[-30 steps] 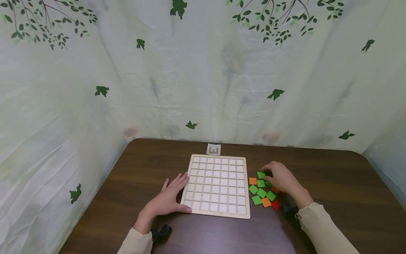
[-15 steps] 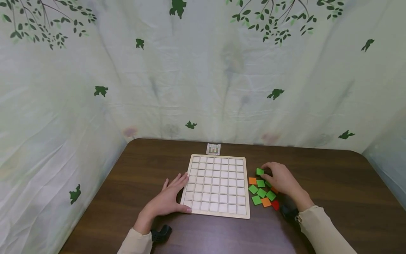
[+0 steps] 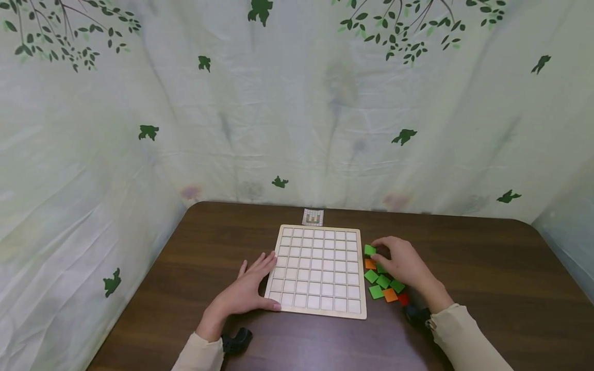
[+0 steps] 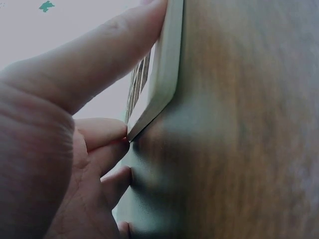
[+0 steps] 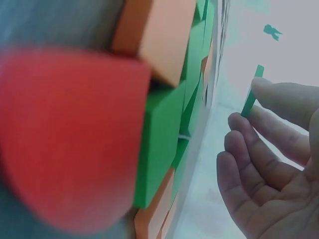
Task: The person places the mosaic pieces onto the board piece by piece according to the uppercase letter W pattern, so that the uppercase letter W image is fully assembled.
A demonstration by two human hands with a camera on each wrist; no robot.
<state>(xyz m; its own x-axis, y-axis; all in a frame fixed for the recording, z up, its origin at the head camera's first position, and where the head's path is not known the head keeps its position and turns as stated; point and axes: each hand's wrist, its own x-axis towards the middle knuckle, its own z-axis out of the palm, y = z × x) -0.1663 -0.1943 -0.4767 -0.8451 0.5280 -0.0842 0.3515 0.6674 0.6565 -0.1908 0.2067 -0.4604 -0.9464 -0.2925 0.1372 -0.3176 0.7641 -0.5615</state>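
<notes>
Green and thin, a tile (image 3: 369, 250) is pinched by the right hand (image 3: 402, 262) just right of the board (image 3: 316, 270). The left hand (image 3: 243, 291), fingers spread, touches the board's left and near edges. Other pieces (image 3: 383, 281) lie right of the board, a card (image 3: 313, 217) just beyond it.
</notes>
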